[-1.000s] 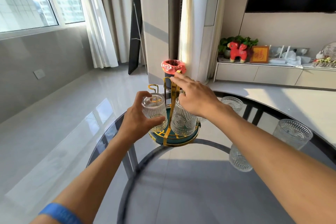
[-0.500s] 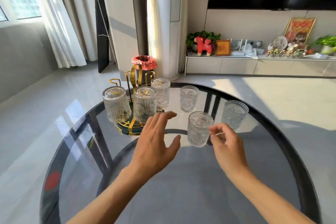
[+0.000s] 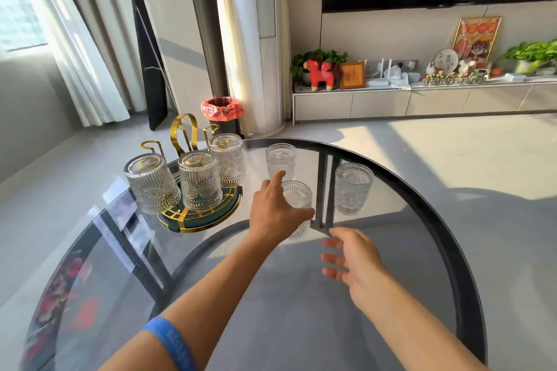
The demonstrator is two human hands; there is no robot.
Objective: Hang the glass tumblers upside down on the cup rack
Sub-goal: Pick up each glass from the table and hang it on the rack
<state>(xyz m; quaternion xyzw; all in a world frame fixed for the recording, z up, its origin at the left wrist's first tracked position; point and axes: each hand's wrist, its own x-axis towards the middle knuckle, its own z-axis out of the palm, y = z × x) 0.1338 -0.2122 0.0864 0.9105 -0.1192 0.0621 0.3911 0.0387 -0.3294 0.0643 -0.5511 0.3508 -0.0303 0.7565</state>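
A gold cup rack (image 3: 184, 132) with a dark green base stands at the table's left. Three ribbed glass tumblers hang upside down on it: one on the left (image 3: 152, 184), one in the middle (image 3: 199, 181), one behind (image 3: 227, 163). Two gold hooks are bare. Three tumblers stand upright to the right: a far one (image 3: 280, 158), a right one (image 3: 353, 188) and a near one (image 3: 299, 197). My left hand (image 3: 275, 211) wraps the near one, thumb across its front. My right hand (image 3: 351, 259) hovers open below it, fingers spread.
The round glass table has a dark rim (image 3: 470, 265) and dark legs showing through the top. Behind it on the floor stands a bin with a red bag (image 3: 222, 113). A low cabinet (image 3: 391, 102) with ornaments runs along the right wall.
Both hands left the rack and came right. My left hand then reached forward and closed around the near upright tumbler. My right hand drew back from it.
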